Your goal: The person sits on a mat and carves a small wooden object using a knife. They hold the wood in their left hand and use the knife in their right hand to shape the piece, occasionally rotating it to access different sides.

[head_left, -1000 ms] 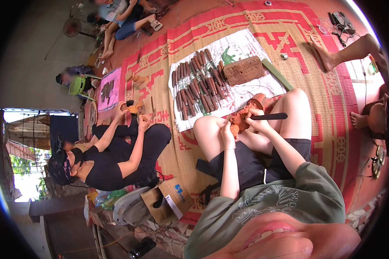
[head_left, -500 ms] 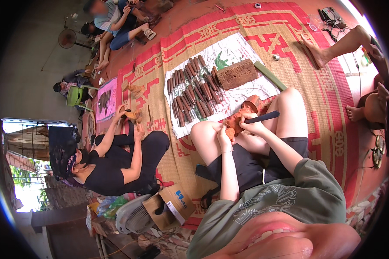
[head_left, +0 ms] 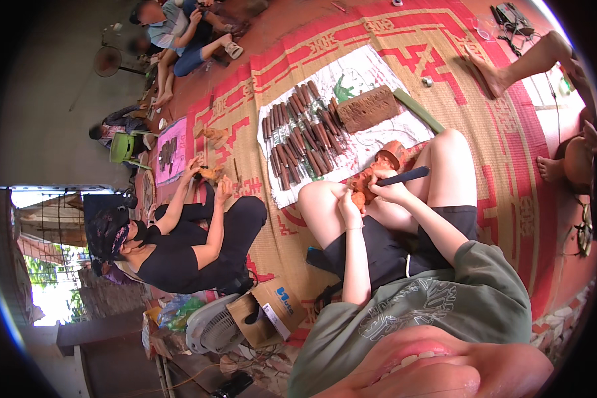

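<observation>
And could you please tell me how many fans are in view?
2: a round fan at the upper left, and a gray fan beside the cardboard box, lower left; others may be hidden.

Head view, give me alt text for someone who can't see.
A person's left hand holds an orange carving; the right hand grips a dark tool at it. Beyond, brown-handled tools and a brown block lie on white cloth.

The carved figure (head_left: 360, 184) looks like bare reddish wood, matt and cut into ridges; the dark tool handle (head_left: 406, 177) seems smooth. Brown wooden handles (head_left: 303, 137) lie in rows, evenly finished, and the block (head_left: 368, 109) is rough (coarse wood, by its look). The white sheet (head_left: 371, 140) resembles creased cloth, the mat (head_left: 282, 255) woven fibre, the box (head_left: 262, 305) matt cardboard.
</observation>
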`<move>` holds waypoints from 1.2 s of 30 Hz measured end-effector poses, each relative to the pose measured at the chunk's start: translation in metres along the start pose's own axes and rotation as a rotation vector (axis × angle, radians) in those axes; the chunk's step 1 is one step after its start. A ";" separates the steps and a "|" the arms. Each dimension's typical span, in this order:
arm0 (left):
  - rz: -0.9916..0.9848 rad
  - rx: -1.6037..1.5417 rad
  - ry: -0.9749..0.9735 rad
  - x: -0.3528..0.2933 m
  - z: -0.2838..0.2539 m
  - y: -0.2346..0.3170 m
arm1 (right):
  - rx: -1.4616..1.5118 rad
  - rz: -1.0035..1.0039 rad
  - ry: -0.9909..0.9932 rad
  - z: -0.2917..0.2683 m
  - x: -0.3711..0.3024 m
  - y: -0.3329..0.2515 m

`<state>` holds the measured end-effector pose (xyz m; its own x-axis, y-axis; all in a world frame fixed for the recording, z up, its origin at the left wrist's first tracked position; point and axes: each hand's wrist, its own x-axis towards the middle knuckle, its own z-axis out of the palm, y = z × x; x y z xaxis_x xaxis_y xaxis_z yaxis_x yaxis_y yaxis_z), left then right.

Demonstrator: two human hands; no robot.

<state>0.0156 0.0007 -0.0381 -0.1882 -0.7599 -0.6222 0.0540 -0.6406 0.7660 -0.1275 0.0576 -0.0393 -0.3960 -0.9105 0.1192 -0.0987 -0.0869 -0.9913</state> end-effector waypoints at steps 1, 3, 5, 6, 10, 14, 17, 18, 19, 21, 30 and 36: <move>-0.024 -0.003 -0.018 0.000 -0.003 0.001 | 0.035 0.044 -0.018 -0.003 -0.002 -0.015; -0.020 -0.006 -0.038 -0.001 -0.005 -0.001 | -0.035 0.007 0.049 -0.002 -0.003 0.001; -0.006 0.005 -0.023 -0.001 -0.003 -0.001 | -0.056 0.009 0.068 -0.007 0.001 0.002; -0.001 -0.009 -0.008 -0.001 -0.001 -0.001 | -0.024 0.050 0.056 -0.010 0.001 0.002; 0.009 -0.031 -0.015 -0.009 0.008 0.006 | 0.060 0.020 -0.011 -0.011 0.000 -0.007; 0.000 -0.009 -0.006 -0.011 0.008 0.004 | -0.008 -0.035 0.016 -0.014 0.001 -0.003; -0.006 0.003 0.015 -0.011 0.010 0.002 | -0.059 -0.051 0.007 -0.019 0.005 -0.004; -0.018 -0.003 0.011 -0.011 0.008 0.004 | 0.004 -0.031 -0.009 -0.016 0.004 -0.006; -0.038 -0.010 -0.005 -0.012 0.013 0.005 | 0.055 -0.006 -0.017 -0.018 0.002 -0.009; -0.040 -0.012 -0.036 -0.013 0.021 0.009 | 0.095 0.023 -0.011 -0.022 0.001 -0.012; -0.143 -0.122 -0.068 -0.012 0.013 0.008 | 0.115 0.170 0.131 -0.062 0.006 -0.017; -0.311 -0.386 -0.066 -0.012 0.018 0.007 | 0.145 0.145 0.147 -0.066 0.008 -0.015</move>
<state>0.0010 0.0072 -0.0219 -0.3145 -0.5256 -0.7905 0.3422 -0.8395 0.4220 -0.1896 0.0788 -0.0195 -0.5258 -0.8502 -0.0283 0.0961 -0.0263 -0.9950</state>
